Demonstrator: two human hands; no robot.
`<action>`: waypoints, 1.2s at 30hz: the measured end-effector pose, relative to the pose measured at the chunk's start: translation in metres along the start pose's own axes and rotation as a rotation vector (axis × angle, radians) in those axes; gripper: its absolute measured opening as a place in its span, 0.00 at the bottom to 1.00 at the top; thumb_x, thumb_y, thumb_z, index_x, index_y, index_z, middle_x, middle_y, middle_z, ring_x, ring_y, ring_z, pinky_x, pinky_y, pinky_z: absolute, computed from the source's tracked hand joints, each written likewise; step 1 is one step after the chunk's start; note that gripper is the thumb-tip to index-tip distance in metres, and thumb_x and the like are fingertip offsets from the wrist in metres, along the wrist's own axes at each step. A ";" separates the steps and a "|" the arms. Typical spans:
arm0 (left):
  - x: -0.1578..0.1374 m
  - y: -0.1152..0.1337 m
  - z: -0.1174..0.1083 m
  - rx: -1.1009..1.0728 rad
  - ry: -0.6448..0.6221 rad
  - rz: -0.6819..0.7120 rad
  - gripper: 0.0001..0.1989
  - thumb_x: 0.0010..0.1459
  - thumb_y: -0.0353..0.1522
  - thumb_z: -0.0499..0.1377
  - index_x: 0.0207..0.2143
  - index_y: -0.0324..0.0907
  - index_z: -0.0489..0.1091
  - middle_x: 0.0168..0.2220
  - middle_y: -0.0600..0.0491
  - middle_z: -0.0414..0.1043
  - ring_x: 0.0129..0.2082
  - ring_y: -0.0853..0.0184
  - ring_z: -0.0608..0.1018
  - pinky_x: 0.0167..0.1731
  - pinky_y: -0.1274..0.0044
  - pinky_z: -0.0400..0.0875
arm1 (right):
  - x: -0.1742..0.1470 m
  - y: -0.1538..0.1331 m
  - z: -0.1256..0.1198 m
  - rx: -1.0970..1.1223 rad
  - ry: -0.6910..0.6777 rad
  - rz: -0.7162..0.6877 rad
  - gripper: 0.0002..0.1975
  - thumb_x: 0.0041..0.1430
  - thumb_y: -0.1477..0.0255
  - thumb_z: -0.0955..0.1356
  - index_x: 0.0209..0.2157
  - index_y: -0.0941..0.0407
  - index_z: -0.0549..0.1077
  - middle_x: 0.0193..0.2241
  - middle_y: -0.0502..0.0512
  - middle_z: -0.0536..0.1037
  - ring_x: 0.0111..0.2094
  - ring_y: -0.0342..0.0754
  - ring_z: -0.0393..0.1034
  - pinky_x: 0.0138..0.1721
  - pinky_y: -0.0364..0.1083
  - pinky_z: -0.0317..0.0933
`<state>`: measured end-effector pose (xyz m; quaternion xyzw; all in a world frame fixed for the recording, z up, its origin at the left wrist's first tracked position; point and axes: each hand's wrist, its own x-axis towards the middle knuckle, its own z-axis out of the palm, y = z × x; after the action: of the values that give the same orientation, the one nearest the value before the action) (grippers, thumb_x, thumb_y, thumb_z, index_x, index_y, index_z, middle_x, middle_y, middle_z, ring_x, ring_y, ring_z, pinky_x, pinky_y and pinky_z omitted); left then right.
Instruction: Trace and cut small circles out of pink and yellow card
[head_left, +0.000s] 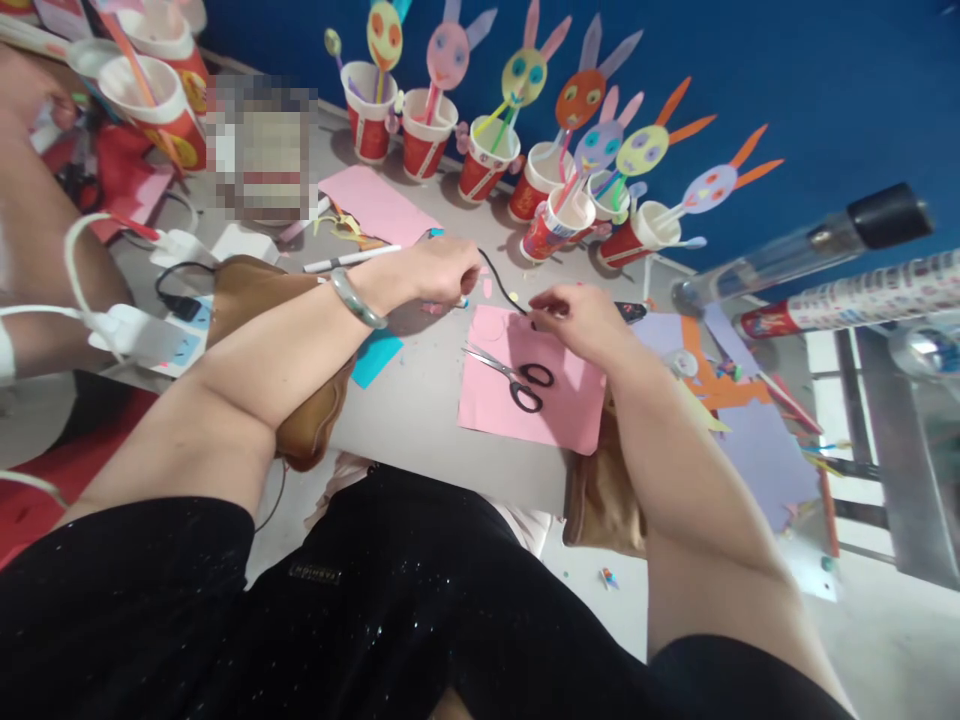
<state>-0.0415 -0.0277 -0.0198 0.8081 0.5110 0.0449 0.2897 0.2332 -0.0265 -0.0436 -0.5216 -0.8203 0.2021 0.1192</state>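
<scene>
My left hand (pixel 450 272), with a bangle on its wrist, is closed above the table's middle; what is inside its fingers is hidden. A thin black cord (pixel 495 272) curves from beside it towards my right hand (pixel 576 315). The curled fingertips of my right hand meet the cord's near end, over the upper edge of a pink paper sheet (pixel 487 400). Black-handled scissors (pixel 514 376) lie on that sheet, blades slightly apart, pointing left. A drawn circle (pixel 489 325) shows near the sheet's top left. Small paper scraps (pixel 431 308) lie below my left hand.
Red paper cups (pixel 487 175) with paper rabbit faces on straws line the blue wall. Left are a power strip (pixel 184 345), a brown cushion (pixel 315 425) and another person's arm (pixel 56 230). A clear tube (pixel 780 265) and purple paper (pixel 772 460) are at right.
</scene>
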 end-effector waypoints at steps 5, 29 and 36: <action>0.001 -0.001 0.001 0.032 0.070 -0.032 0.19 0.42 0.23 0.61 0.38 0.42 0.82 0.36 0.48 0.84 0.37 0.58 0.82 0.35 0.72 0.66 | 0.052 0.009 0.027 -0.038 0.038 0.069 0.01 0.51 0.73 0.74 0.28 0.56 0.81 0.28 0.55 0.82 0.31 0.50 0.73 0.39 0.50 0.64; 0.012 0.002 -0.004 -0.549 0.577 0.022 0.12 0.47 0.20 0.63 0.22 0.47 0.68 0.30 0.55 0.78 0.38 0.64 0.77 0.40 0.71 0.67 | 0.036 -0.046 0.020 0.202 -0.038 0.124 0.07 0.53 0.74 0.72 0.26 0.53 0.70 0.22 0.50 0.75 0.26 0.47 0.71 0.30 0.47 0.63; 0.011 0.004 -0.005 -0.704 0.650 0.022 0.17 0.48 0.18 0.64 0.22 0.49 0.66 0.28 0.58 0.76 0.36 0.67 0.72 0.42 0.73 0.65 | 0.020 -0.099 0.069 0.612 -0.300 0.033 0.09 0.48 0.73 0.74 0.26 0.54 0.70 0.21 0.46 0.73 0.22 0.41 0.65 0.27 0.43 0.60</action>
<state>-0.0352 -0.0174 -0.0155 0.6101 0.5204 0.4686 0.3705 0.1169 -0.0597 -0.0604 -0.4393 -0.7215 0.5152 0.1450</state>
